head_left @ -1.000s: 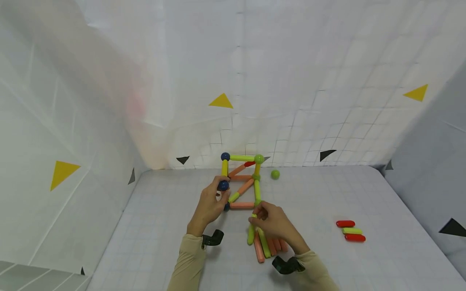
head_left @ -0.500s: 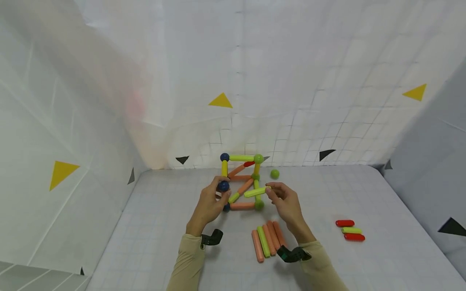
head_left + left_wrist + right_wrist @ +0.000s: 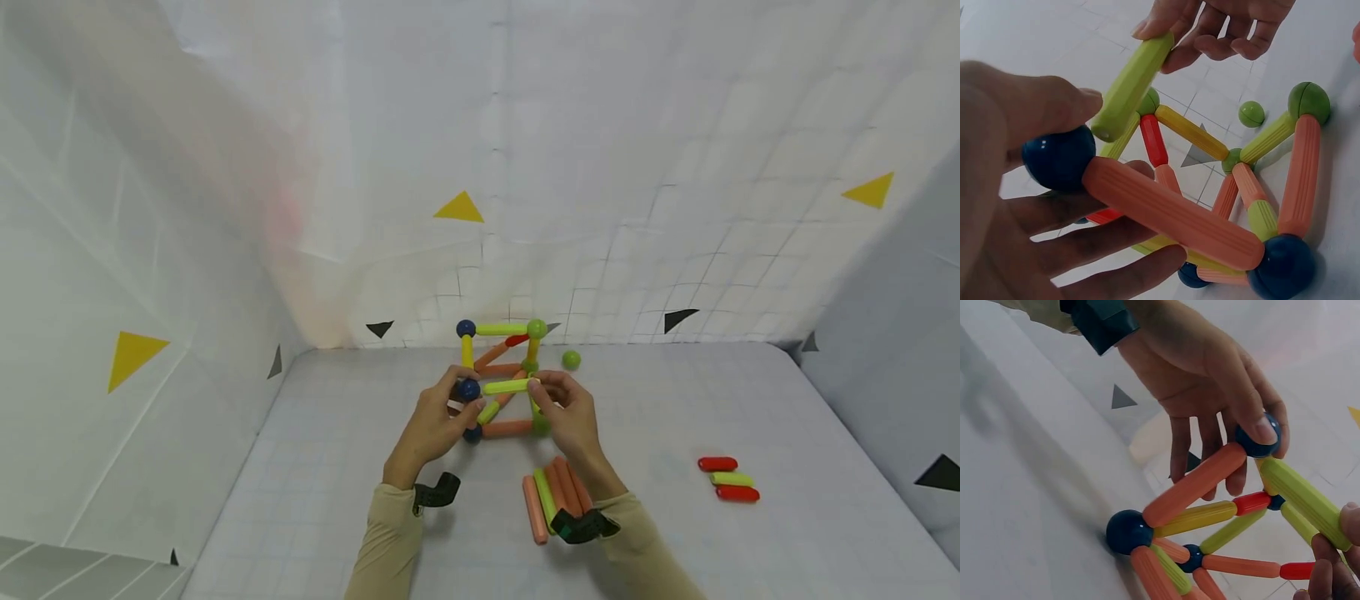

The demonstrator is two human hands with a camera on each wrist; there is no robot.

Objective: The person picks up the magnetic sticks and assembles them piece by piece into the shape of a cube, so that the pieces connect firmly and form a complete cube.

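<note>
Lime stick (image 3: 506, 387) has neared left hand's (image 3: 429, 423) blue ball (image 3: 469, 390)

I see a lime-green ribbed rod (image 3: 506, 387) held nearly level, its free end just beside a dark blue ball (image 3: 469, 390) joined to a salmon rod (image 3: 1194, 485) rising from a lower blue ball (image 3: 1129, 532).

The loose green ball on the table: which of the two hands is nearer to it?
Right. The right hand is on the near side of the loose green ball; the left hand is farther off to its left, holding a blue ball.
</note>
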